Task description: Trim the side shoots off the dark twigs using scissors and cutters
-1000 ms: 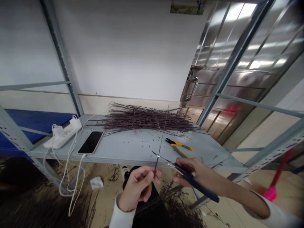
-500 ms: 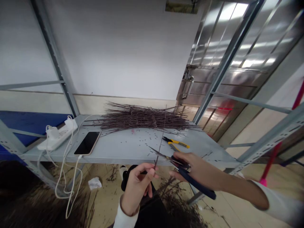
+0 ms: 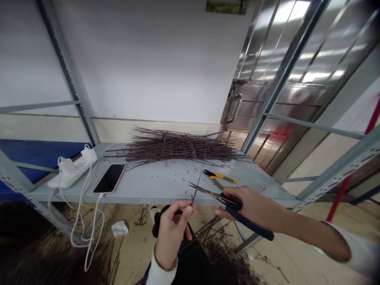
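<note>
My left hand (image 3: 172, 231) pinches a thin dark twig (image 3: 198, 178) near its lower end, and the twig rises past the shelf's front edge. My right hand (image 3: 252, 208) grips scissors (image 3: 225, 202) with dark blue handles. Their open steel blades (image 3: 204, 191) point left and reach the twig just above my left fingers. Behind them, a large loose pile of similar twigs (image 3: 178, 146) lies across the grey metal shelf (image 3: 154, 184). Yellow-handled pliers (image 3: 220, 178) rest on the shelf beyond the scissors.
A black smartphone (image 3: 109, 179) and a white power strip (image 3: 71, 171) sit at the shelf's left, with white cables hanging down. Small twig bits dot the shelf. More twigs (image 3: 219, 253) lie on the floor below. A steel door (image 3: 276, 87) stands at the right.
My right hand and the scissors have risen a little, the blades now lying flatter. My left hand has lifted slightly with the twig. The view has shifted slightly.
</note>
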A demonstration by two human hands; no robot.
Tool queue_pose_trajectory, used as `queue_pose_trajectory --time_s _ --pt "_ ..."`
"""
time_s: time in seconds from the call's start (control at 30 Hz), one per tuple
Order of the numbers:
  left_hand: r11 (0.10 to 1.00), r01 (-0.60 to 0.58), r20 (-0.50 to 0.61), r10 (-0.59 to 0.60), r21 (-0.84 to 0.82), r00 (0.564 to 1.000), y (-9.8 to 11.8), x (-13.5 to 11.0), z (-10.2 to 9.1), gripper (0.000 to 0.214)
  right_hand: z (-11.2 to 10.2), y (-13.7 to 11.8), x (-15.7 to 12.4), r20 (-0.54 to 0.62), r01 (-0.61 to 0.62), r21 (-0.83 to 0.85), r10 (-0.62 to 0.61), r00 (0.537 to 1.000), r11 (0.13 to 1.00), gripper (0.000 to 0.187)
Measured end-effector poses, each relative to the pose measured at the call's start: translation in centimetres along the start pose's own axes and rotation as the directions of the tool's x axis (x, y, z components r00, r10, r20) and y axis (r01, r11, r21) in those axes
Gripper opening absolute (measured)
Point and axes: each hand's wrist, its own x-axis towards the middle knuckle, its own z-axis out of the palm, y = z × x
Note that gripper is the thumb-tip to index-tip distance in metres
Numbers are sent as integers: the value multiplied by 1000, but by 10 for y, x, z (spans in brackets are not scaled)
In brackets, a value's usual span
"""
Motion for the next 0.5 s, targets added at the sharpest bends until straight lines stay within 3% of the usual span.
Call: queue_pose_trajectory --time_s 0.1,0.3,0.5 --pt "995 -77 -87 82 61 993 -1 -5 9 40 -1 -1 -2 52 -38 21 37 998 999 41" --pt "942 -201 -135 243 267 960 -9 -14 19 30 -9 -11 -6 90 -25 58 20 996 998 43" --pt "852 -284 -149 382 440 912 -2 -15 19 31 -19 -12 -3 -38 -65 -192 58 998 979 42"
